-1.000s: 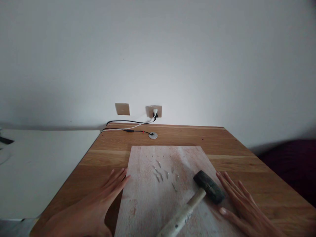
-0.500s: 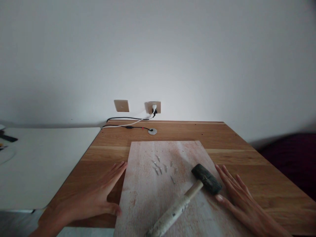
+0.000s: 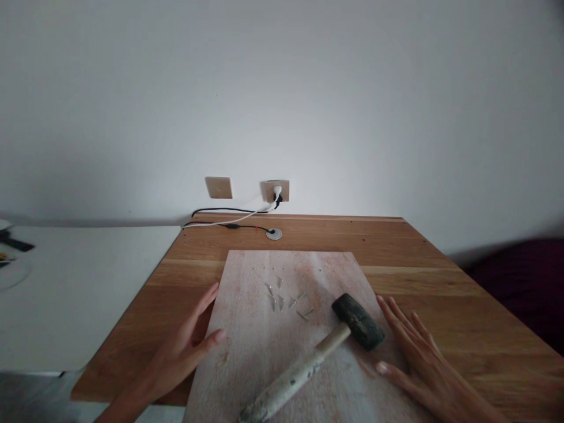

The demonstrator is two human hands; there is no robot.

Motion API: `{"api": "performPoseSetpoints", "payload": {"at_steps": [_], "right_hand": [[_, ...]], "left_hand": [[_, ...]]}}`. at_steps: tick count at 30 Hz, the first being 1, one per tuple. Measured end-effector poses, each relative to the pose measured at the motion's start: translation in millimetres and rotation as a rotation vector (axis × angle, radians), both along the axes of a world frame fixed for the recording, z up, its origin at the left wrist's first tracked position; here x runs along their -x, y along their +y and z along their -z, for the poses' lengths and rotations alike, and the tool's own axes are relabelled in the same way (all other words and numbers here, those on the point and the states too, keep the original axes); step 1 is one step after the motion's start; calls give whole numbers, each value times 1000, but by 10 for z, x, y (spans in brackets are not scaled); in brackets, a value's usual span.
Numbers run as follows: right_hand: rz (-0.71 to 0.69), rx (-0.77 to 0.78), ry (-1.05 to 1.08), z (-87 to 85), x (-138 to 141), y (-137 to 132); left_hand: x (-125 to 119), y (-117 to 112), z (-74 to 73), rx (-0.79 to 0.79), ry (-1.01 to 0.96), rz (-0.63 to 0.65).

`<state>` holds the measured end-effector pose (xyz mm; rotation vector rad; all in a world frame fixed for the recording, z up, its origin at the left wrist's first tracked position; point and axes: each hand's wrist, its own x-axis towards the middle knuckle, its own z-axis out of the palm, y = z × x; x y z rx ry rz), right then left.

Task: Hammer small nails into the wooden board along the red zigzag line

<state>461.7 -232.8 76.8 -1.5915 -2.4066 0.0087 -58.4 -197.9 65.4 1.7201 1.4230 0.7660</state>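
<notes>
A pale, reddish-stained wooden board (image 3: 255,352) lies on the oak table (image 3: 418,270). On it rest a mallet (image 3: 317,355) with a black head and a worn light handle, and several small nails (image 3: 284,298) scattered near the middle. My left hand (image 3: 187,346) lies open along the board's left edge, thumb resting on the board. My right hand (image 3: 414,358) lies flat and open at the board's right edge, just right of the mallet head. Neither hand holds anything.
A white surface (image 3: 66,288) adjoins the table on the left, with dark items at its far left edge. Wall sockets (image 3: 277,190) with black and white cables (image 3: 229,222) sit behind the table. A round metal cable port (image 3: 274,234) is near the back edge.
The board has shifted slightly left with the mallet and nails on it. My left hand now has its thumb on the board's edge; both hands stay open at its sides.
</notes>
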Motion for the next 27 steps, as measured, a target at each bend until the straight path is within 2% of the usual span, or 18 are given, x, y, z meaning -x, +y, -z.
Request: {"api": "performPoseSetpoints", "payload": {"at_steps": [4, 13, 19, 27], "right_hand": [[-23, 9, 19, -14, 9, 32], [-69, 10, 18, 98, 20, 127], [-76, 72, 37, 149, 58, 193], [-104, 108, 98, 192, 152, 262]], "left_hand": [[-44, -27, -33, 38, -24, -62], [-134, -87, -145, 43, -90, -215], [-160, -89, -204, 34, -115, -282], [-117, -102, -419, 16, -94, -405]]}}
